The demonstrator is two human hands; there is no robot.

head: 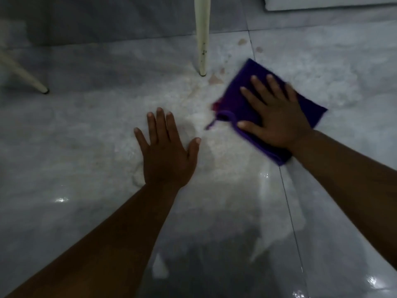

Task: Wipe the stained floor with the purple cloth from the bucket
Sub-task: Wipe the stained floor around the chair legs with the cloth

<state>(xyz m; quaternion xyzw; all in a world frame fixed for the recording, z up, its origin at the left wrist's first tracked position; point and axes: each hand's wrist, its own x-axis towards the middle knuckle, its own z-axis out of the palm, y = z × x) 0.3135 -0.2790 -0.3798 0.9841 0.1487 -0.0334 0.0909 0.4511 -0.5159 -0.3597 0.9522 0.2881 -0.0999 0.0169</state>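
The purple cloth [247, 87] lies flat on the grey tiled floor [86, 147], right of centre. My right hand [277, 117] presses down on it with fingers spread, palm flat on the fabric. My left hand [167, 151] rests flat on the bare wet floor to the cloth's left, fingers apart, holding nothing. Reddish-brown stains [214, 79] mark the tile just beyond the cloth, near a chair leg, with smaller spots [242, 41] farther back. The bucket is not in view.
A cream chair leg [203, 39] stands on the floor just left of the cloth's far corner. Another slanted leg [25, 76] is at the far left. A white object's edge [322, 3] shows at the top right. Wet sheen covers the near tiles.
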